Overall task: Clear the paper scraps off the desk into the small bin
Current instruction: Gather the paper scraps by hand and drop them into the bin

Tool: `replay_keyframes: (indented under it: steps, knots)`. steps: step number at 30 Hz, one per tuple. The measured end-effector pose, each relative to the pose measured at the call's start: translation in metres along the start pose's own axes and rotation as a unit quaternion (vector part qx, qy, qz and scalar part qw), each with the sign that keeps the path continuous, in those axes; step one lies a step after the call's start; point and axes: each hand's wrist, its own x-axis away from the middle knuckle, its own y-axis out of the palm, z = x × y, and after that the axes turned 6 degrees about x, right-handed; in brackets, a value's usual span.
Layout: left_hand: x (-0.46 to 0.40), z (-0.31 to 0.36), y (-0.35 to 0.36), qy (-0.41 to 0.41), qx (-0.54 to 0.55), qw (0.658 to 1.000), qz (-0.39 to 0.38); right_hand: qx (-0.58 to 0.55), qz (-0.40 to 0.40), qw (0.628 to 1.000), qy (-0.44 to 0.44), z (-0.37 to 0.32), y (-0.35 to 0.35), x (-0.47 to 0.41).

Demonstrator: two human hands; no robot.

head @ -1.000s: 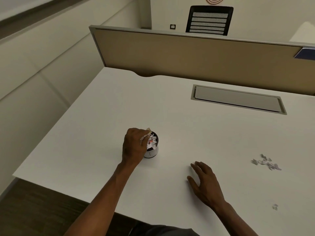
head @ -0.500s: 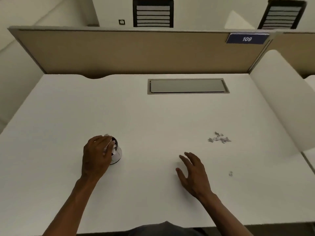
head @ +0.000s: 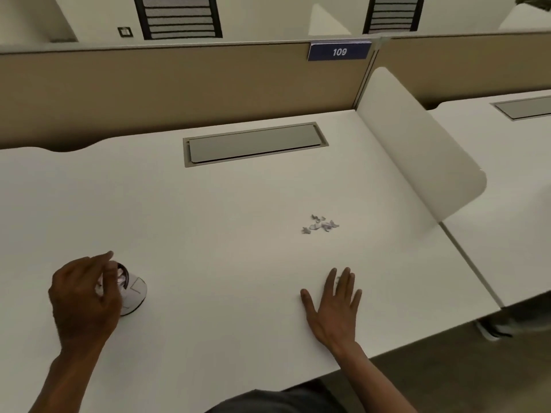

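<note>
The small white bin (head: 135, 290) stands on the white desk (head: 226, 234) at the near left, with paper scraps showing inside its dark rim. My left hand (head: 85, 296) hovers over the bin and hides most of it. Its fingers are curled, the index finger is raised, and a bit of white paper shows between them. A cluster of several grey paper scraps (head: 320, 224) lies right of the desk's centre. My right hand (head: 334, 305) lies flat near the front edge, fingers spread, over a lone scrap (head: 338, 280) that peeks out between two fingers.
A grey cable hatch (head: 256, 143) is set into the desk at the back. A tan partition (head: 179, 84) with a blue "109" sign (head: 339, 51) closes the far side. A white curved divider (head: 417, 150) stands along the right edge, with another desk beyond it.
My head has turned right, bringing the divider into view. My right hand has slid forward and right and flattened over the lone scrap. My left hand has stayed at the bin.
</note>
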Motion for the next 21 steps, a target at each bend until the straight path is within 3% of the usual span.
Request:
replay_keyframes:
  steps: [6, 9, 14, 17, 21]
  knots:
    - [0.001, 0.054, 0.021, 0.036, 0.053, 0.998, -0.012, -0.02, 0.009, 0.996, -0.092, -0.011, 0.008, 0.002]
    - [0.018, 0.1, 0.051, 0.072, 0.104, 0.989, -0.081, -0.034, 0.028, 0.991, -0.127, -0.003, 0.003, -0.014]
    - [0.055, 0.155, 0.105, 0.094, 0.117, 0.962, -0.228, -0.036, 0.058, 0.995, -0.075, 0.016, -0.027, -0.074]
    - [0.071, 0.162, 0.127, 0.076, 0.098, 0.951, -0.282, -0.042, 0.032, 0.997, -0.056, 0.029, -0.037, -0.104]
    - [0.087, 0.158, 0.142, 0.07, 0.057, 0.939, -0.332, -0.039, -0.024, 0.995, -0.093, 0.039, -0.031, -0.115]
